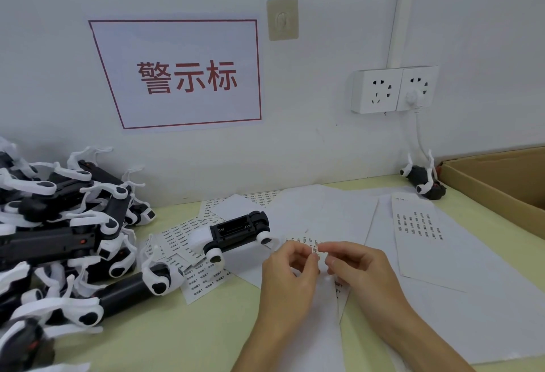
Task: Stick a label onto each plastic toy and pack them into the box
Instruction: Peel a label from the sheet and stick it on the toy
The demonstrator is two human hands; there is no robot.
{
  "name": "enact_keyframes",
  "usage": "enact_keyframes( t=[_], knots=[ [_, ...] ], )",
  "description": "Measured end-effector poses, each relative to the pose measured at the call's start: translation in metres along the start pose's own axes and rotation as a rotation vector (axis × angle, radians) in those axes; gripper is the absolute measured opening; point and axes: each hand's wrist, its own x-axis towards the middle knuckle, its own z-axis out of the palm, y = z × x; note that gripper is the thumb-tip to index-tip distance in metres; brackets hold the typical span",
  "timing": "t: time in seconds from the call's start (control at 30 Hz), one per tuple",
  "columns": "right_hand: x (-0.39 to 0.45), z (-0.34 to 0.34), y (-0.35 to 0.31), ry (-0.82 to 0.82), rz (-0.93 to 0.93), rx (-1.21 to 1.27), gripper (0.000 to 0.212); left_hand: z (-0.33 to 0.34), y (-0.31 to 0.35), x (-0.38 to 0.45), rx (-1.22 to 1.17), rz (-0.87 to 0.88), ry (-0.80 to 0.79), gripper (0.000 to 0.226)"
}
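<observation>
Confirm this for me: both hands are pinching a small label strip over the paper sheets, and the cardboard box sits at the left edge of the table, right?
Not quite. The head view shows the cardboard box at the right edge of the table; the left holds the toy pile. The rest stands: the left hand and right hand pinch the label strip over the paper sheets.

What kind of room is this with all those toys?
Probably a small packing workstation in a toy workshop. A big pile of black and white toys waits on the left, label sheets cover the table, and a cardboard box stands ready on the right. Both hands pinch a small label.
</observation>
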Motion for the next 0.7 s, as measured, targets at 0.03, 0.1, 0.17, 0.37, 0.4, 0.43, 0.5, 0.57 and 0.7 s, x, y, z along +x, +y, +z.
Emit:
enact_keyframes(
  t=[0.03,0.1,0.17,0.37,0.4,0.43,0.5,0.57,0.7],
  knots=[
    [0.0002,0.0001,0.0005,0.010,0.003,-0.008,0.034,0.0002,-0.0005,0.0003,0.006,-0.003,-0.002,0.013],
    [0.0008,0.0003,0.0016,0.039,0.008,-0.026,0.034,0.0006,-0.0016,0.0005,0.019,-0.005,-0.010,0.014],
    [0.0016,0.0003,0.0028,0.071,0.008,-0.048,0.034,0.0013,-0.0027,0.0002,0.038,-0.002,-0.017,0.014],
    [0.0018,0.0027,0.0042,0.135,0.004,-0.114,0.034,0.0029,-0.0055,0.0006,0.072,0.000,-0.025,0.015],
    [0.0016,0.0028,0.0045,0.145,0.008,-0.122,0.033,0.0030,-0.0057,0.0005,0.078,0.002,-0.032,0.016],
    [0.0016,0.0029,0.0047,0.154,0.011,-0.128,0.032,0.0029,-0.0058,0.0005,0.083,0.004,-0.037,0.016],
    [0.0014,0.0026,0.0055,0.179,0.012,-0.132,0.030,0.0028,-0.0055,0.0003,0.088,0.011,-0.039,0.017],
    [0.0015,0.0018,0.0060,0.203,0.011,-0.121,0.027,0.0020,-0.0049,0.0002,0.095,0.020,-0.032,0.018],
    [0.0017,0.0033,0.0040,0.137,0.002,-0.142,0.020,0.0027,-0.0015,-0.0021,0.091,0.038,-0.062,0.010]
  ],
)
